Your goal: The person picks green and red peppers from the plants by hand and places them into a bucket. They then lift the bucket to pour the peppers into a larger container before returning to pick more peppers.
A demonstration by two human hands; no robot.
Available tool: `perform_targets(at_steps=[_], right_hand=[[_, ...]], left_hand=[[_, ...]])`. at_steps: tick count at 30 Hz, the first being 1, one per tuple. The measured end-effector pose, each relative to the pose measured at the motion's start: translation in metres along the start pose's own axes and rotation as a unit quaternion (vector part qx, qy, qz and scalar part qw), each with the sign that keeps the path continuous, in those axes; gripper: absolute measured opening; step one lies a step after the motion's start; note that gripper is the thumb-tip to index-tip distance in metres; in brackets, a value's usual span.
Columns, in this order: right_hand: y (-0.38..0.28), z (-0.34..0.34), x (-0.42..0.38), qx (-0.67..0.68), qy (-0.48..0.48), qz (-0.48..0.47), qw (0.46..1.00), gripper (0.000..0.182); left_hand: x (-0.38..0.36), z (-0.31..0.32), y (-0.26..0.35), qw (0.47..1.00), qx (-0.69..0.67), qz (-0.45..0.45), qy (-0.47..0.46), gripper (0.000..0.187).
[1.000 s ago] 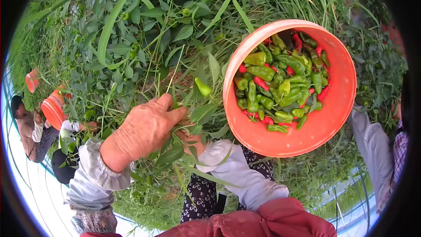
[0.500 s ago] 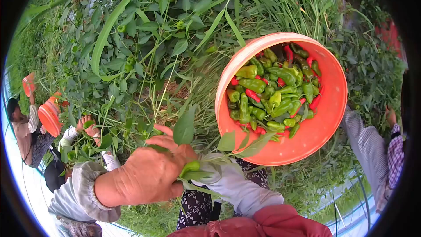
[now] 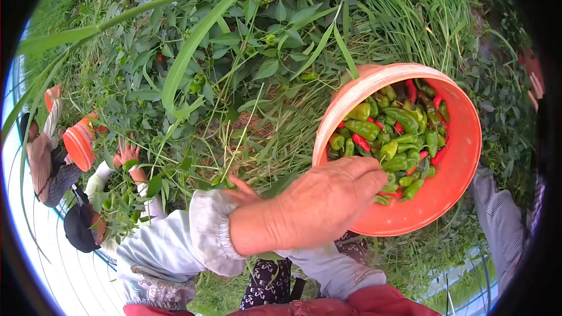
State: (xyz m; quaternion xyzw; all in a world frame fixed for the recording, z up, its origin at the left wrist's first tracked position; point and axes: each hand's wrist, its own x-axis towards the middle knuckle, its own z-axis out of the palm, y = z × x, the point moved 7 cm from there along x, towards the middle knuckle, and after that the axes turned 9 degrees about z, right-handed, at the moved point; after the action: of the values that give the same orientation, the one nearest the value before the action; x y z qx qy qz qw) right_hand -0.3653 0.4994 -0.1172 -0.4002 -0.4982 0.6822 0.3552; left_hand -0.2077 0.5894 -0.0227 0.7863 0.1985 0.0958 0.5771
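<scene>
My left hand reaches across from the lower left to the near rim of an orange bucket. Its fingers are curled together, with the tips dipping inside; whatever they pinch is hidden. Green and red peppers partly fill the bucket, which tilts toward me. Behind my left wrist, my right hand shows little more than an outstretched finger among pepper leaves; its other fingers are covered. Small green peppers hang just beside that finger.
Pepper plants and tall grass surround the bucket. At left, a person in a black cap reaches into plants near another orange bucket; a second person is beyond. A striped trouser leg stands at right.
My left hand has moved right, from beside my right hand to the bucket. The small green pepper and leafy stem seen by it are now out of sight. The view has shifted slightly.
</scene>
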Motion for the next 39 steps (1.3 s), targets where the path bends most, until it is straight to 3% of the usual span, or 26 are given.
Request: perform_targets(at_steps=[1,2,3,4,5,6,7,10,11,12,14,15,16,17,21,26,28,29,30,32,34,35,36,37,38,39], right_hand=[[-0.001,0.001,0.0,0.0,-0.001,0.001,1.0,0.056],[-0.001,0.003,0.001,-0.004,-0.001,0.002,1.0,0.057],[-0.001,0.003,0.001,-0.01,0.001,0.003,1.0,0.058],[-0.001,0.004,0.002,-0.019,0.004,0.005,1.0,0.06],[-0.001,0.004,0.002,-0.027,0.007,0.01,1.0,0.061],[-0.003,0.002,0.004,-0.036,0.009,0.014,0.999,0.062],[-0.009,-0.004,0.002,-0.045,0.028,-0.01,0.999,0.062],[-0.019,-0.009,-0.002,-0.081,0.014,0.006,0.997,0.058],[-0.013,-0.005,0.0,-0.081,0.015,0.006,0.997,0.058],[-0.005,0.001,0.001,-0.048,0.033,-0.016,0.998,0.057],[-0.006,0.0,0.001,-0.014,0.05,-0.039,0.998,0.057],[-0.01,-0.003,0.001,-0.027,0.038,-0.022,0.999,0.056],[-0.013,-0.006,0.001,-0.04,0.025,-0.004,0.999,0.054],[-0.015,-0.009,0.002,-0.041,0.025,-0.004,0.999,0.054],[-0.013,-0.01,0.003,-0.006,0.025,-0.006,1.0,0.049],[-0.003,-0.007,0.003,0.026,0.028,0.002,0.999,0.048],[-0.002,-0.009,0.0,0.054,0.03,0.027,0.998,0.048],[-0.004,-0.008,-0.001,0.053,0.029,0.028,0.998,0.048],[-0.003,-0.009,-0.002,0.106,0.038,0.06,0.992,0.048],[-0.005,-0.015,-0.002,0.157,0.048,0.092,0.982,0.049],[-0.014,-0.022,0.0,0.057,0.033,0.065,0.996,0.051],[-0.013,-0.019,-0.001,0.055,0.035,0.065,0.996,0.051],[-0.005,-0.012,-0.002,0.118,0.03,0.099,0.988,0.055],[0.003,-0.006,-0.003,0.18,0.025,0.131,0.975,0.06],[0.007,-0.004,-0.003,0.177,0.028,0.129,0.975,0.06],[0.015,0.003,-0.003,0.198,-0.003,0.169,0.966,0.064]], left_hand=[[-0.008,-0.016,-0.011,0.999,0.018,-0.037,-0.016,0.027],[-0.022,-0.03,-0.028,0.998,0.013,-0.049,0.03,0.021],[-0.03,-0.043,-0.037,0.993,-0.086,-0.069,0.048,0.018],[-0.042,-0.056,-0.048,0.984,-0.002,-0.167,0.056,0.018],[-0.054,-0.069,-0.06,0.982,0.04,-0.162,0.084,0.018],[-0.067,-0.081,-0.072,0.96,-0.047,-0.246,0.125,0.017],[-0.078,-0.096,-0.081,0.949,-0.034,-0.279,0.143,0.017],[-0.084,-0.166,-0.087,0.927,0.285,-0.11,0.217,0.014],[-0.092,-0.184,-0.101,0.897,0.316,-0.218,0.217,0.015],[-0.095,-0.195,-0.105,0.857,0.424,-0.219,0.194,0.016],[-0.103,-0.213,-0.13,0.841,0.472,-0.24,0.113,0.013],[-0.102,-0.214,-0.131,0.841,0.472,-0.24,0.113,0.013],[-0.117,-0.215,-0.152,0.862,0.306,-0.381,0.132,0.015],[-0.13,-0.205,-0.164,0.842,0.125,-0.504,0.145,0.017],[-0.116,-0.185,-0.171,0.906,0.027,-0.407,0.114,0.038],[-0.117,-0.185,-0.186,0.893,0.072,-0.436,0.089,0.038],[-0.106,-0.196,-0.17,0.916,0.33,-0.206,0.096,0.03],[-0.109,-0.2,-0.168,0.896,0.344,-0.264,0.099,0.022],[-0.108,-0.205,-0.159,0.896,0.343,-0.264,0.1,0.022],[-0.12,-0.205,-0.161,0.855,0.356,-0.377,-0.017,0.019],[-0.121,-0.2,-0.144,0.839,0.437,-0.32,-0.048,0.016],[-0.111,-0.188,-0.127,0.859,0.452,-0.216,-0.108,0.016],[-0.106,-0.176,-0.109,0.865,0.46,-0.11,-0.165,0.016],[-0.105,-0.172,-0.1,0.867,0.464,-0.073,-0.17,0.018],[-0.099,-0.167,-0.088,0.866,0.465,-0.069,-0.169,0.018],[-0.098,-0.173,-0.088,0.893,0.358,-0.252,-0.1,0.022]])
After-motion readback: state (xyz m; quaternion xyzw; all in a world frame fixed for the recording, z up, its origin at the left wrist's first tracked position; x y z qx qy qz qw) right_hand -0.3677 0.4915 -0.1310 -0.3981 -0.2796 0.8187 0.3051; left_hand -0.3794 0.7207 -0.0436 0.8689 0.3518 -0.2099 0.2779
